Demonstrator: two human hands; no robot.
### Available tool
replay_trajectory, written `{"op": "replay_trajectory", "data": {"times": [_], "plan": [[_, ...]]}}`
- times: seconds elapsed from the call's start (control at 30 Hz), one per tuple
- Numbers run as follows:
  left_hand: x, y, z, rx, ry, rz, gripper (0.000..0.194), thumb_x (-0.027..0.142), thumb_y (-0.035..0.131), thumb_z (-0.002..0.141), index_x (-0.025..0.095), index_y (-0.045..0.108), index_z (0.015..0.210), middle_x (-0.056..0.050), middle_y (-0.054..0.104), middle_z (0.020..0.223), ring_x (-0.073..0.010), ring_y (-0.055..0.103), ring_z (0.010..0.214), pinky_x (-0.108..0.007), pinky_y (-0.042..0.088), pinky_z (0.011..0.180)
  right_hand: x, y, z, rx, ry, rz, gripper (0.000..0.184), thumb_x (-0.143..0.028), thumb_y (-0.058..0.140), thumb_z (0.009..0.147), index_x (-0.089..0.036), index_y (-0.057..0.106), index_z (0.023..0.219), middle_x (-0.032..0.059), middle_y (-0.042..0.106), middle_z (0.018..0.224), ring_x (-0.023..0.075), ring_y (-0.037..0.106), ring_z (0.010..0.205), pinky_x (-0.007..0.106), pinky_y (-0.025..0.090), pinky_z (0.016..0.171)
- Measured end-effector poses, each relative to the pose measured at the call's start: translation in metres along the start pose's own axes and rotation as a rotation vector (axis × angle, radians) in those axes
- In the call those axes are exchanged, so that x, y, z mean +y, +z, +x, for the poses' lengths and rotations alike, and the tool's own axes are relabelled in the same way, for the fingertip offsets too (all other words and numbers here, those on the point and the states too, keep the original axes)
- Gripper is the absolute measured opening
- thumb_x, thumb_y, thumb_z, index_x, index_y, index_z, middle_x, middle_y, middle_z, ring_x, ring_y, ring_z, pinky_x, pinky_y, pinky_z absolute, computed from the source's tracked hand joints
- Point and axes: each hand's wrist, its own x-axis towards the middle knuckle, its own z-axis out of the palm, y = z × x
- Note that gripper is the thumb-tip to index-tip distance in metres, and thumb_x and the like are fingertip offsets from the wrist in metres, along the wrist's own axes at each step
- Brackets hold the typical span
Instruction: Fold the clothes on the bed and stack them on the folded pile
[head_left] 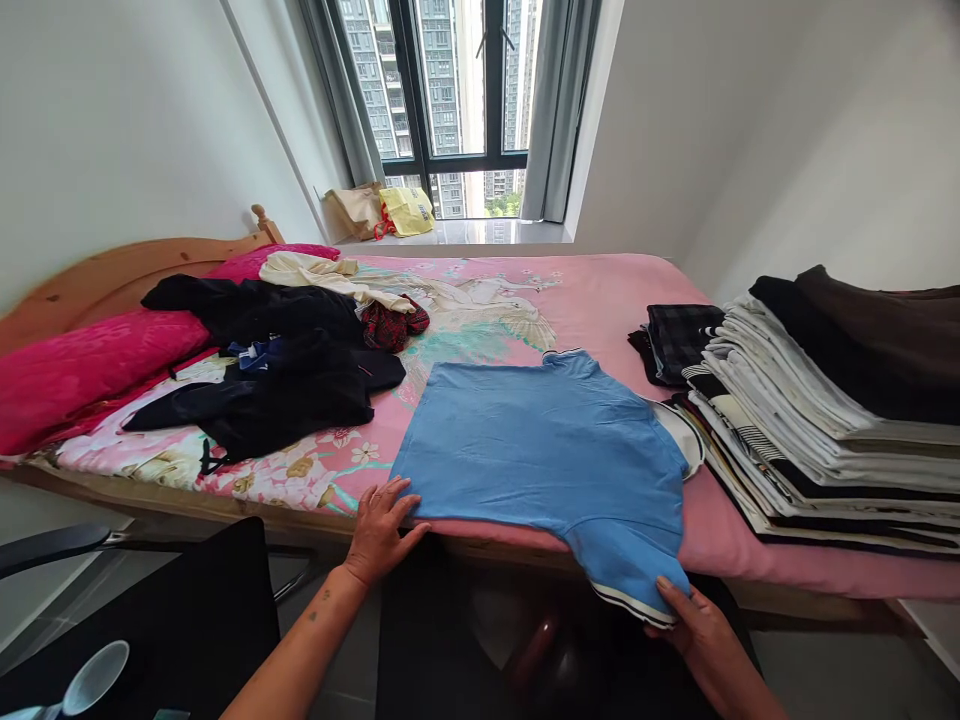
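A blue polo shirt with a white collar lies spread face down on the bed, its collar end to the right and its hem to the left. My left hand rests with fingers apart at the near corner of the hem. At the right, my right hand pinches the cuff of the near sleeve, which hangs past the bed's edge. The thumb lies on top of the sleeve and the other fingers are mostly under it. The far sleeve is bunched a little at the shoulder.
Folded clothes stand in a tall stack on the right, beside a dark checked pile. Loose black clothes heap up on the left near a magenta pillow. A black chair is at the lower left.
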Motion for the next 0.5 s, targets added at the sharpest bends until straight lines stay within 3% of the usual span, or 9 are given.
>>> {"op": "replay_trajectory", "data": {"times": [0.3, 0.5], "plan": [[0.038, 0.012, 0.019, -0.025, -0.086, -0.033, 0.038, 0.046, 0.059, 0.077, 0.022, 0.058, 0.107, -0.013, 0.06, 0.116, -0.0305, 0.052, 0.111, -0.052, 0.027, 0.102, -0.008, 0.017, -0.009, 0.017, -0.06, -0.043, 0.034, -0.047, 0.072, 0.066, -0.022, 0.065, 0.087, 0.0028, 0.068, 0.083, 0.0223, 0.061, 0.073, 0.034, 0.054, 0.055], [0.033, 0.017, 0.021, -0.027, -0.107, -0.017, 0.03, 0.022, 0.055, 0.076, 0.024, 0.06, 0.106, -0.01, 0.062, 0.113, -0.0278, 0.055, 0.105, -0.047, 0.034, 0.096, -0.01, 0.017, -0.011, 0.017, -0.068, -0.045, 0.036, -0.048, 0.071, 0.067, -0.021, 0.064, 0.091, 0.0026, 0.069, 0.085, 0.0232, 0.062, 0.075, 0.033, 0.053, 0.055]]}}
